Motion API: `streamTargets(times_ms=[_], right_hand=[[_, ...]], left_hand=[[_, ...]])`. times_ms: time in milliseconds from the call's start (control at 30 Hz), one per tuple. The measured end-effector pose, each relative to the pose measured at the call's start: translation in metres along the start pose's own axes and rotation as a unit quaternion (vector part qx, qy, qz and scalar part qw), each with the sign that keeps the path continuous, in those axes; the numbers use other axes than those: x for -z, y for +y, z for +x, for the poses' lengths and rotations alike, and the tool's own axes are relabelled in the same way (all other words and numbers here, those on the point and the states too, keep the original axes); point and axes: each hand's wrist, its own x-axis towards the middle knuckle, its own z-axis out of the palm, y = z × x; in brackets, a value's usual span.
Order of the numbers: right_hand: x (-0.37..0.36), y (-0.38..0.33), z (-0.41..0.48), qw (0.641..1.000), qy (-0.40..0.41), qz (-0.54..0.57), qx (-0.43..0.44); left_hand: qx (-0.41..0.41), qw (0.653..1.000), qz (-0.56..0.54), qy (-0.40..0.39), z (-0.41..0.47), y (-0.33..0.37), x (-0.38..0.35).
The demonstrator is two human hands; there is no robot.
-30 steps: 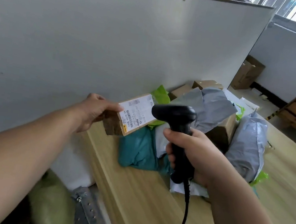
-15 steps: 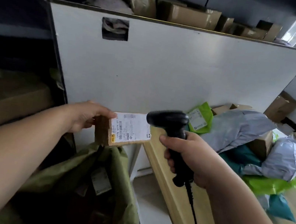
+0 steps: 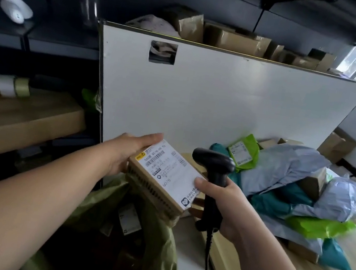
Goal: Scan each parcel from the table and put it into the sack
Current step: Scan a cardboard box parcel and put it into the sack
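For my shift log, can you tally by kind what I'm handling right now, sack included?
Cardboard parcel in the left hand: 1
Barcode scanner in the right hand: 1
Olive-green sack, open below the parcel: 1
Total: 3

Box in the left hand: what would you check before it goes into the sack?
1. Left hand holds the box: ok.
2. Sack mouth open: ok.
3. Box above the sack mouth: ok.
4. Scan registered: cannot tell.
5. Right hand grips the scanner, off to the side of the sack: ok.
6. Cable hangs beside the sack, not in it: ok.
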Motion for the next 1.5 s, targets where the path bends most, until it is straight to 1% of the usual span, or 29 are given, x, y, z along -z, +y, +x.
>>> streamTargets(times_ms=[67,200,233,300,367,400,467,500,600,667,767,867,967,1067,1167,1300,1500], right_hand=[[0.009,0.001,-0.003,0.999,0.025,0.022,0.005],[0.037,0.003,-0.009,0.994,0.084,0.073,0.017],[0.044,0.005,-0.010,0.992,0.090,0.083,0.019],[0.056,0.007,-0.013,0.990,0.095,0.103,0.025],[0.068,0.006,-0.016,0.987,0.100,0.118,0.033],[0.073,0.005,-0.017,0.986,0.103,0.123,0.036],[0.083,0.001,-0.020,0.985,0.107,0.128,0.043],[0.087,0.000,-0.022,0.985,0.107,0.126,0.046],[0.094,-0.001,-0.026,0.991,0.088,0.095,0.044],[0.097,-0.003,-0.030,0.995,0.076,0.053,0.038],[0.101,-0.017,-0.037,0.995,0.069,-0.026,0.061],[0.097,-0.037,-0.047,0.995,0.010,-0.069,0.078],[0.089,-0.048,-0.055,0.992,-0.054,-0.102,0.057],[0.077,-0.052,-0.059,0.988,-0.099,-0.113,0.024],[0.067,-0.052,-0.063,0.986,-0.123,-0.113,0.000],[0.055,-0.053,-0.064,0.983,-0.136,-0.119,-0.006],[0.039,-0.052,-0.062,0.980,-0.146,-0.138,-0.007]], left_hand=[[-0.003,1.000,0.015,-0.015,0.000,0.001,-0.014],[0.056,0.990,0.052,-0.119,-0.002,0.005,-0.036],[0.056,0.988,0.049,-0.138,-0.002,0.004,-0.044],[0.029,0.990,0.017,-0.138,-0.001,0.003,-0.063],[-0.011,0.993,-0.026,-0.114,0.003,-0.001,-0.084],[-0.027,0.993,-0.067,-0.091,0.004,-0.003,-0.094],[-0.051,0.988,-0.138,-0.050,0.006,-0.007,-0.111],[-0.057,0.986,-0.150,-0.043,0.006,-0.007,-0.118],[-0.047,0.992,-0.113,-0.039,0.004,-0.009,-0.133],[-0.047,0.994,-0.096,-0.009,0.005,-0.008,-0.137],[-0.060,0.995,-0.065,0.056,0.002,-0.010,-0.133],[-0.053,0.992,-0.027,0.112,-0.003,-0.016,-0.118],[-0.054,0.988,-0.019,0.140,-0.007,-0.023,-0.100],[-0.052,0.984,-0.017,0.168,-0.012,-0.028,-0.086],[-0.042,0.981,-0.003,0.190,-0.015,-0.034,-0.073],[-0.034,0.976,0.005,0.213,-0.020,-0.039,-0.059],[-0.015,0.976,0.015,0.218,-0.022,-0.046,-0.042]])
